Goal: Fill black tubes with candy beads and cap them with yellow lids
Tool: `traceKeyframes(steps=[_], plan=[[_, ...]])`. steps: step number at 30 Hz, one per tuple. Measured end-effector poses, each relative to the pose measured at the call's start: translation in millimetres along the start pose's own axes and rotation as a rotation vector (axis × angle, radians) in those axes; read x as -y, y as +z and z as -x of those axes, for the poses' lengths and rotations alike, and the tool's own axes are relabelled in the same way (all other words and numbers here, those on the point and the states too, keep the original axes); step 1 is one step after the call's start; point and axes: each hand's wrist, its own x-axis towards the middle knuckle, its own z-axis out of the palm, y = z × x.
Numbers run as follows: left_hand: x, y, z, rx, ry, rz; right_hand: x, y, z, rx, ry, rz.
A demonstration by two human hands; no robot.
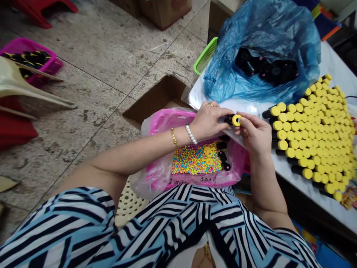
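My left hand is closed around a short black tube, holding it level above a pink basin. My right hand pinches a yellow ring cap against the tube's end. Under both hands the pink basin, lined with clear plastic, holds small multicoloured beads, a few yellow caps and several loose black tubes. The left wrist wears a pearl bracelet and a gold bangle.
A stack of finished black tubes with yellow caps lies on the white table at right. Behind it a blue plastic bag holds black parts. A green basket, an open cardboard box and a magenta tray sit around on the floor.
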Motion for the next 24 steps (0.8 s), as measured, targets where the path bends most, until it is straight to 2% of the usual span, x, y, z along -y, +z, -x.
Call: traceKeyframes(steps=[12,17,20,23,24], plan=[[-1.6,-0.7,-3.5,0.021,-0.016,0.015,5.3,9.8,-5.1,0.02,-0.01,-0.008],[-9.4,-16.9,-2.6,0.046,0.025,0.098,3.6,10.0,-7.7,0.044,-0.014,0.001],[-19.1,-26.8,-7.1,0.077,-0.125,0.226,4.7,8.6,-8.1,0.093,0.001,0.013],[-28.2,-25.5,-15.2,0.222,-0.285,0.443,10.8,7.4,-8.2,0.155,0.027,0.021],[-30.1,-22.7,-17.6,0.238,-0.325,0.514,13.1,7.2,-8.8,0.169,0.027,0.026]])
